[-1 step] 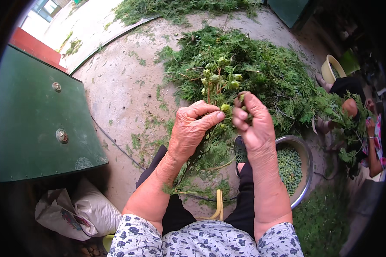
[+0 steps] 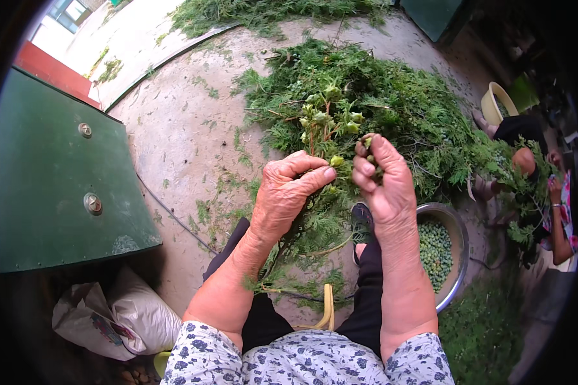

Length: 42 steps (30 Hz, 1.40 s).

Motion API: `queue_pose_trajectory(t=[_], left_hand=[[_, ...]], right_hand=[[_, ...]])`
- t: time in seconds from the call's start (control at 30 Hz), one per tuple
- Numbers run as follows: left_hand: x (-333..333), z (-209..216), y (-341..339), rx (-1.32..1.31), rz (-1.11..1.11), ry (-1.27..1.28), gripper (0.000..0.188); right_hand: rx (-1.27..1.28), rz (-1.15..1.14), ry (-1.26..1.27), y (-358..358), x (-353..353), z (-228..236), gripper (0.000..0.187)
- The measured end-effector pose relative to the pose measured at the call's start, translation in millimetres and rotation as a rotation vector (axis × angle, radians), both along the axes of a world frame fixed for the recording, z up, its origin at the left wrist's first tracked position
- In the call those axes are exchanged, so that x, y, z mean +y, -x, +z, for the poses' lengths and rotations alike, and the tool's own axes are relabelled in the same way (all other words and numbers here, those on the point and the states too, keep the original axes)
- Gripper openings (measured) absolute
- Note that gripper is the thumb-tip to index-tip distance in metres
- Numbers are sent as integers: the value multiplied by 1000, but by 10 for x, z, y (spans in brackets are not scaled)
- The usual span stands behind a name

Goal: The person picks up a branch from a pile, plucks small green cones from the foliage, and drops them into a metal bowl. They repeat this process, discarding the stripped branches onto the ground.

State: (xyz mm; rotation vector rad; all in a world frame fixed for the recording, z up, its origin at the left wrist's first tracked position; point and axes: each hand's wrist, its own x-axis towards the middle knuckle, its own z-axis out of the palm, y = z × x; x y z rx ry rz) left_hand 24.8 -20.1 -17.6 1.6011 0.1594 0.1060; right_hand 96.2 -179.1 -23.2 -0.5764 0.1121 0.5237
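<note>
My left hand (image 2: 293,186) pinches the stem of a leafy conifer branch (image 2: 327,122) between thumb and fingers. Pale green, pointed seed cones (image 2: 354,122) cluster along the branch's upper part, and one yellowish cone sits right beside my left thumb tip. Just to the right, my right hand (image 2: 388,183) is raised with curled fingers, closed on a few small green cones (image 2: 368,142); the fingers partly hide them. Below that hand, by my right forearm, stands a round metal basin (image 2: 455,237) holding many small green cones (image 2: 433,253).
A large heap of cut branches (image 2: 392,96) lies ahead. At the right another person's hand (image 2: 553,186) is near a branch, with a yellow basin (image 2: 494,106) beyond. A green metal panel (image 2: 51,167) and white sack (image 2: 141,311) are at left. A cable (image 2: 173,212) crosses the floor.
My right hand has moved slightly right, away from the branch, with the small cones still in its fingers. The left hand stays in place on the branch.
</note>
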Motion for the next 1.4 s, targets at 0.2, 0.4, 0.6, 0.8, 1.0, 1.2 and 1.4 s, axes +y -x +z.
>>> queue_pose_trajectory(t=[0.2,0.4,0.6,0.8,1.0,1.2,1.4], left_hand=[[-7,-14,1,-37,45,129,15],[34,5,-3,-78,0,-67,16],[-6,-32,-11,-132,-12,-174,13],[-45,-75,-26,-186,93,-435,10],[-83,-66,-24,-142,185,-300,11],[-26,-28,-26,86,228,310,13],[-47,-16,-22,80,209,474,13]], right_hand=[[-90,110,376,86,30,199,16],[-237,236,506,115,49,235,16],[-330,237,733,128,81,305,11],[-1219,-179,1249,176,178,177,19],[-930,-270,1119,210,221,209,12],[-187,-85,461,116,96,288,14],[-239,139,659,170,132,171,15]])
